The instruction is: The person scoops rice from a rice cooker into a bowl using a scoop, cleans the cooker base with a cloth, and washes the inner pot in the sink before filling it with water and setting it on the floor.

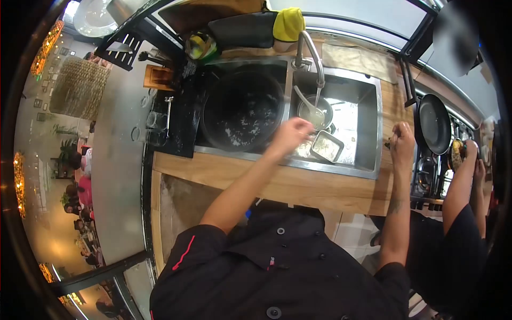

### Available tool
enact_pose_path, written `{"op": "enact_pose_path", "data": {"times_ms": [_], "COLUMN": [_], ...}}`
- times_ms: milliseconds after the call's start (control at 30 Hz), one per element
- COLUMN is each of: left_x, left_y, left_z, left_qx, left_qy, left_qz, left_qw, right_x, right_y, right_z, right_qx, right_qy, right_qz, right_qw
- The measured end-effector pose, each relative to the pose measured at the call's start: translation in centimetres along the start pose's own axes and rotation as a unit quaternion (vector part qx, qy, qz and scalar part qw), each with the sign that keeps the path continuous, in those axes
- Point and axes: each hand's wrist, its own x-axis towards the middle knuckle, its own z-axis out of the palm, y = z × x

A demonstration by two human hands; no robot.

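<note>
At far left, a white plate (pixel 95 18) is seen above a wooden utensil holder (pixel 157 77) and drinking glasses (pixel 156 120). In the left basin, a large dark round vessel (pixel 242 112) is held, its surface broken by pale patches (suds or glare, it cannot be told). The left hand (pixel 293 134) is raised over the sink divider, fingers partly curled and blurred; whether anything is gripped cannot be told. In the right basin, a small round pot (pixel 328 110) with a pale-handled ladle (pixel 306 100) is set under water run from the faucet (pixel 318 64), just beside a rectangular metal container (pixel 327 146). The right hand (pixel 404 136) is held above the counter (pixel 388 106), fingers curled inward, a dark bit glimpsed, its grip unclear. On the jacket (pixel 298 266), a small tag (pixel 272 261) cannot be read. Farther right, a frying pan (pixel 434 124) is seen near a co-worker's hand (pixel 471 149).
</note>
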Motion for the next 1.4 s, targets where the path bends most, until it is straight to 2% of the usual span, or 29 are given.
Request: {"op": "enact_pose_path", "data": {"times_ms": [67, 100, 133, 167, 200, 233, 267, 333, 400, 467, 500, 533, 567, 633, 667, 700, 733, 800, 867, 900, 967, 1000, 1067, 1133, 1167, 1200, 1267, 1333, 1400], "left_x": [-1.1, -1.3, -1.2, 0.0, -0.1, -0.7, -1.5, -0.3, 0.4, 4.5, 4.9, 5.9, 8.6, 12.4, 14.8, 15.7, 15.9, 17.7, 17.1, 17.5, 17.9, 17.5, 16.1, 13.7, 11.5, 9.2, 7.2, 6.5, 6.9], "left_y": [-2.5, -4.2, -6.6, -11.8, -14.6, -15.5, -15.2, -18.0, -14.7, -17.4, -14.6, -12.1, -12.8, -11.4, -11.5, -9.6, -7.2, -5.5, -2.2, -2.5, -3.5, -3.8, -4.4, -6.6, -6.7, -6.7, -11.0, -14.2, -16.6], "left_z": [-5.3, -8.6, -12.2, -16.5, -20.2, -22.6, -24.0, -26.5, -24.2, -23.3, -21.5, -20.0, -19.2, -18.2, -18.5, -18.6, -19.0, -20.2, -20.9, -21.6, -22.6, -22.8, -23.3, -24.7, -25.6, -26.6, -28.1, -28.3, -26.7], "left_qx": [0.116, 0.135, 0.142, 0.095, 0.126, 0.155, 0.194, 0.163, 0.059, 0.064, -0.059, -0.095, -0.182, -0.405, -0.516, -0.555, -0.578, -0.667, -0.634, -0.633, -0.487, -0.484, -0.352, -0.114, 0.121, 0.349, 0.405, 0.383, 0.459], "left_qy": [0.180, 0.234, 0.276, 0.307, 0.329, 0.358, 0.365, 0.340, 0.262, 0.163, 0.119, 0.087, 0.055, -0.042, -0.139, -0.171, -0.153, -0.150, 0.007, 0.005, -0.022, -0.028, 0.023, 0.020, 0.078, 0.131, 0.195, 0.111, -0.032], "left_qz": [0.027, 0.053, 0.002, 0.009, 0.032, -0.001, -0.024, -0.090, -0.124, -0.087, -0.109, -0.127, -0.135, -0.163, -0.133, -0.115, -0.115, -0.078, -0.149, -0.147, -0.136, -0.140, -0.179, -0.026, 0.025, 0.077, 0.074, -0.015, -0.099], "left_qw": [0.976, 0.961, 0.951, 0.947, 0.935, 0.921, 0.910, 0.922, 0.955, 0.981, 0.985, 0.984, 0.972, 0.899, 0.835, 0.806, 0.793, 0.726, 0.759, 0.760, 0.862, 0.863, 0.918, 0.993, 0.989, 0.925, 0.890, 0.917, 0.882], "right_x": [-0.7, -1.2, -0.8, -0.5, -0.1, 0.9, 1.8, 5.5, 9.5, 13.5, 14.4, 15.1, 15.8, 16.8, 17.2, 17.5, 17.6, 18.0, 18.4, 18.7, 18.7, 18.5, 18.7, 18.5, 18.3, 18.2, 17.8, 17.6, 17.4], "right_y": [0.9, 1.1, -0.2, -1.6, -3.1, -4.7, -6.7, -13.8, -18.5, -23.5, -25.7, -27.8, -29.8, -33.4, -34.9, -35.7, -36.4, -38.0, -37.6, -37.8, -37.6, -37.4, -37.2, -37.1, -37.1, -37.0, -36.2, -36.3, -36.4], "right_z": [0.7, 2.1, 2.5, 2.9, 3.2, 4.0, 4.7, 4.8, 6.3, 9.1, 10.6, 12.1, 13.8, 16.7, 17.8, 18.9, 19.6, 19.7, 20.6, 20.6, 20.4, 20.2, 19.3, 18.8, 18.3, 18.1, 18.6, 18.4, 18.7], "right_qx": [0.004, -0.171, -0.229, -0.287, -0.342, -0.146, 0.054, 0.186, 0.209, 0.170, 0.202, 0.232, 0.246, 0.259, 0.261, 0.277, 0.294, 0.336, 0.394, 0.394, 0.458, 0.458, 0.439, 0.437, 0.436, 0.436, 0.437, 0.432, 0.439], "right_qy": [-0.017, 0.060, 0.083, 0.107, 0.132, 0.144, 0.149, 0.094, -0.078, -0.208, -0.205, -0.201, -0.213, -0.251, -0.277, -0.265, -0.253, -0.206, -0.209, -0.207, -0.230, -0.225, -0.257, -0.264, -0.272, -0.281, -0.281, -0.282, -0.277], "right_qz": [0.044, -0.013, -0.022, -0.029, -0.033, -0.007, 0.021, 0.061, 0.087, 0.147, 0.124, 0.102, 0.108, 0.138, 0.162, 0.153, 0.142, 0.183, 0.206, 0.204, 0.232, 0.236, 0.232, 0.242, 0.244, 0.246, 0.240, 0.237, 0.234], "right_qw": [0.999, 0.983, 0.970, 0.952, 0.930, 0.979, 0.987, 0.976, 0.971, 0.952, 0.950, 0.946, 0.940, 0.923, 0.910, 0.911, 0.911, 0.901, 0.871, 0.872, 0.827, 0.827, 0.830, 0.825, 0.822, 0.819, 0.820, 0.823, 0.822]}}
